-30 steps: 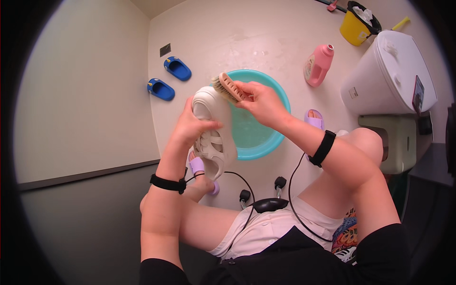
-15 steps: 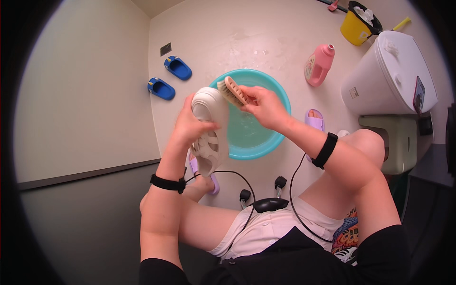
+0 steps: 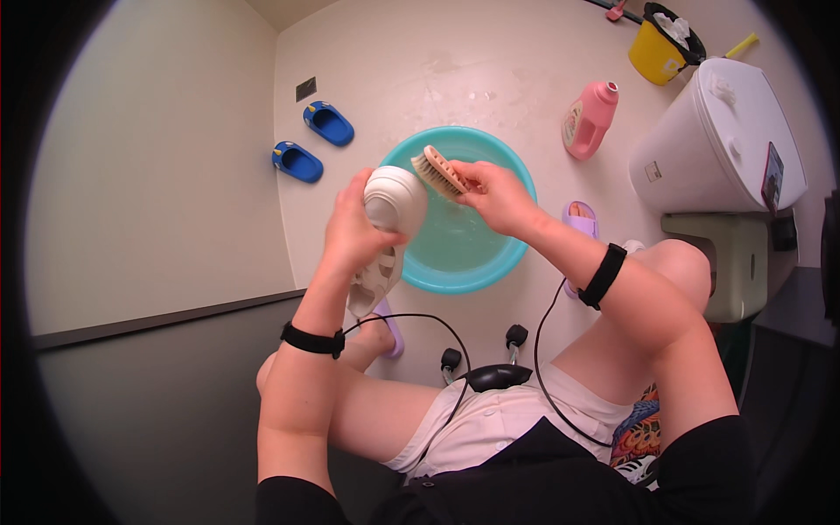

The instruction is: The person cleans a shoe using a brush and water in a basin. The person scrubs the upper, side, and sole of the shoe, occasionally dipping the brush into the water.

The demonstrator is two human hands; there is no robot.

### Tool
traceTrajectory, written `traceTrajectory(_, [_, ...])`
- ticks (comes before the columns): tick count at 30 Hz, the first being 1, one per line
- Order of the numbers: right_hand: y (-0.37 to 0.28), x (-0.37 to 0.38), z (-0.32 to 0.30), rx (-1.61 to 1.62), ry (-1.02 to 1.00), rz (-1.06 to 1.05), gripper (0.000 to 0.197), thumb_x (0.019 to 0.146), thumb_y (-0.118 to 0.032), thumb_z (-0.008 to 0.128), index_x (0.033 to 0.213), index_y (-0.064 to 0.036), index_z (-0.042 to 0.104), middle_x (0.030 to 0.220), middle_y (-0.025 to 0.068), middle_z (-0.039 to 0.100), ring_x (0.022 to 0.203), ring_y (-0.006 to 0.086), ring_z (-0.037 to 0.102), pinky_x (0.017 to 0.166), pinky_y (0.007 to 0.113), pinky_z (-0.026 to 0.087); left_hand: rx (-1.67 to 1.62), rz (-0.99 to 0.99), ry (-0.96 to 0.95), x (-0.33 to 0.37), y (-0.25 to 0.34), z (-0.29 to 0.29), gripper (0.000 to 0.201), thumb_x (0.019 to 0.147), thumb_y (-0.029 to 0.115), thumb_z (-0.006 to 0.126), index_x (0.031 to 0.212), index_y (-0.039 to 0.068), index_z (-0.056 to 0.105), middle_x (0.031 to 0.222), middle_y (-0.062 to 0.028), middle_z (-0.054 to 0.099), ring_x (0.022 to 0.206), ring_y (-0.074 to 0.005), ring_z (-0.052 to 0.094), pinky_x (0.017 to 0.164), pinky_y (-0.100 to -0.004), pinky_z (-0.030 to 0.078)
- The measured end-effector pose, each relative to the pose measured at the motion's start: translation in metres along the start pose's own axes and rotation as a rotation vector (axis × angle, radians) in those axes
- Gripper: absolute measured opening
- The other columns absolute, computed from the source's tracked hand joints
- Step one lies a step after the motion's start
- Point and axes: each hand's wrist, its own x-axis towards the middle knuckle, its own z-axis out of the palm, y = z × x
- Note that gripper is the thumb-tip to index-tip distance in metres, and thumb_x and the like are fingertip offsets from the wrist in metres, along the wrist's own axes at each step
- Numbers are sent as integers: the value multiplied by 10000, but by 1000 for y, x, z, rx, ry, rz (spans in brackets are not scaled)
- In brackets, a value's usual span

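My left hand (image 3: 357, 229) is closed around the middle of a white shoe (image 3: 395, 197), its rounded toe tipped up and away from me. Just right of that toe, a small gap apart, is a scrub brush (image 3: 443, 171) with a pinkish back and pale bristles facing the shoe. My right hand (image 3: 497, 194) grips the brush by its near end. Below both hands stands a round turquoise basin (image 3: 516, 254) with cloudy water in it. Part of the shoe's side is hidden by my left fingers.
Blue slippers (image 3: 297, 163) lie left of the basin near the wall. A pink detergent bottle (image 3: 591, 121) stands to its right. Farther right are a white lidded bin (image 3: 678, 144) and a yellow bucket (image 3: 658, 54). Black cables (image 3: 455, 328) hang from my wrist bands.
The shoe has turned in my left hand and its heel end has swung left. My right hand has shifted slightly right with the brush, away from the shoe.
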Motion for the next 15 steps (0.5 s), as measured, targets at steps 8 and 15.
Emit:
traceTrajectory(8, [-13,3,7,87,44,-109,401,903,-31,624,1272,-186,626,1016,116,629,947,283,613,854,384,496,64,38,-66,-6,5,10,1027,502,104,892,1413,118,419,1262,-172,527,1169,-350,550,975,-420,492])
traceTrajectory(15, [17,-1,1,-26,-46,39,406,892,-30,636,1269,-179,627,1046,123,637,983,300,619,857,395,494,127,102,-3,-7,4,7,1014,505,80,885,1407,140,423,1255,-164,521,1140,-356,560,948,-424,502])
